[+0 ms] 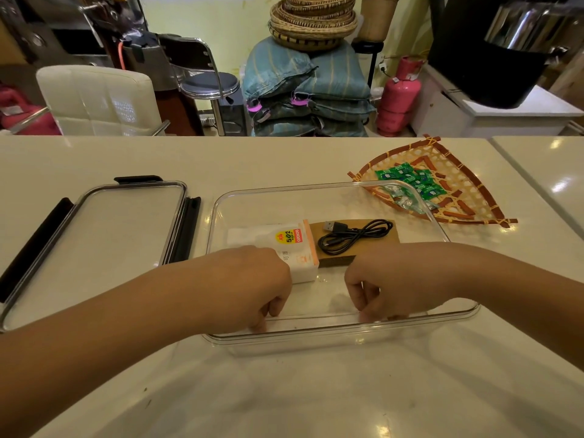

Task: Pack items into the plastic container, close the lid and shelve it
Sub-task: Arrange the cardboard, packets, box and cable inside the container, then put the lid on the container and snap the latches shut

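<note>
A clear plastic container [316,191] lies open on the cream table. Inside it sit a white and orange box [278,245] and a brown box [373,245] with a coiled black USB cable [354,235] on top. Both my hands reach into the container's near part. My left hand [252,286] curls its fingers down at the near wall, partly covering the white box. My right hand [388,282] does the same on the right; whether either pinches something small I cannot tell. The clear lid [104,235] with black clips lies flat to the left.
A woven fan-shaped tray [458,188] with several green packets [410,181] and clear-wrapped pieces sits behind the container's right corner. Beyond the table's far edge stand a white chair, a stool, stacked sacks, baskets and a pink gas cylinder. A second table abuts on the right.
</note>
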